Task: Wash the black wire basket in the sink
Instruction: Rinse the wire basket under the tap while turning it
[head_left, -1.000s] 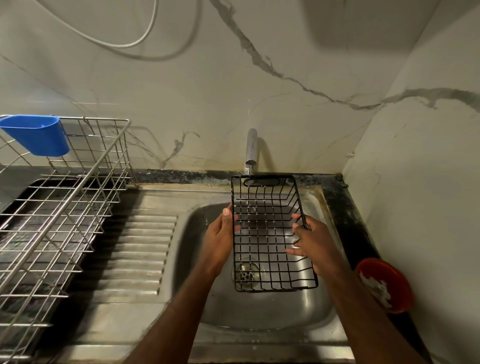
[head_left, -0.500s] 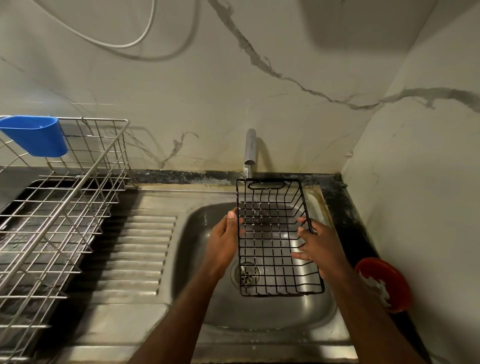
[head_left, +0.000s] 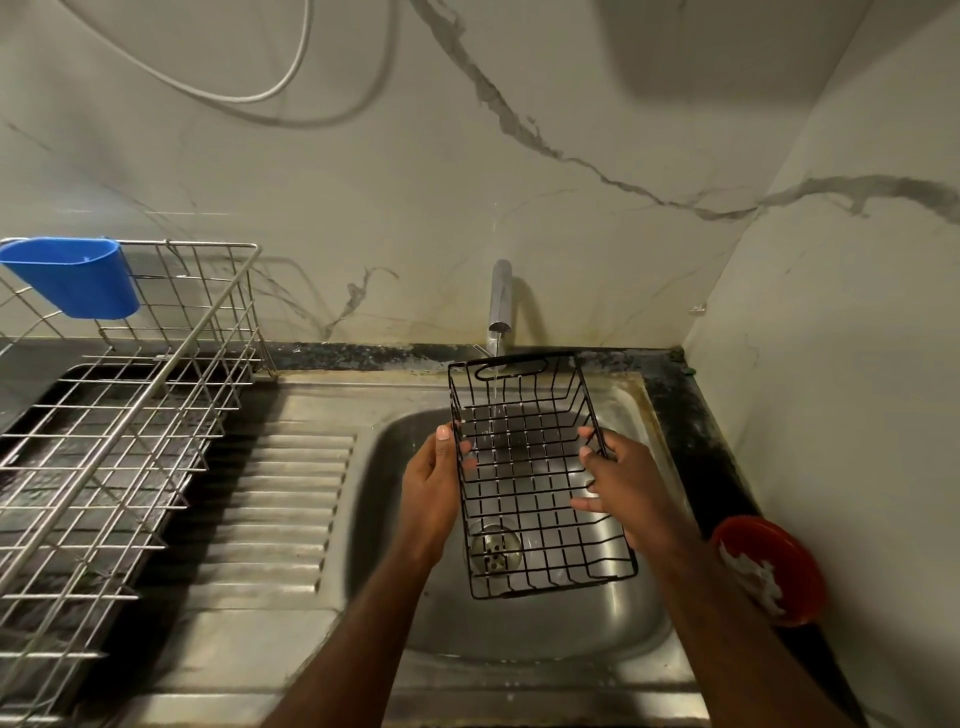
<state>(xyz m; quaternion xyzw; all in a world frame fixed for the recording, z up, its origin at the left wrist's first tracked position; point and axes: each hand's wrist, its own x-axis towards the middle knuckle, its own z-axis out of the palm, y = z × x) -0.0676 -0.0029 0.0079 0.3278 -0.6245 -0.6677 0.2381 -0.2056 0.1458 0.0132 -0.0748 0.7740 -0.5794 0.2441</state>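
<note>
- Here, left hand (head_left: 431, 483) grips the left long rim of the black wire basket (head_left: 535, 473), thumb on top, fingers curled under.
- Right hand (head_left: 626, 480) grips the right rim, fingertips poking through the mesh.
- Basket held between both hands, above the sink (head_left: 597, 629) bowl, open side up, far end raised.
- Just beyond the hands, the tap (head_left: 500, 306) runs a thin stream into the basket's far end.
- Below the hands: drain (head_left: 494, 546).
- Left of the left hand: silver dish rack (head_left: 130, 415) with blue cup (head_left: 78, 278).
- Right of the right hand: red bowl (head_left: 779, 564) on the worktop (head_left: 691, 421).
</note>
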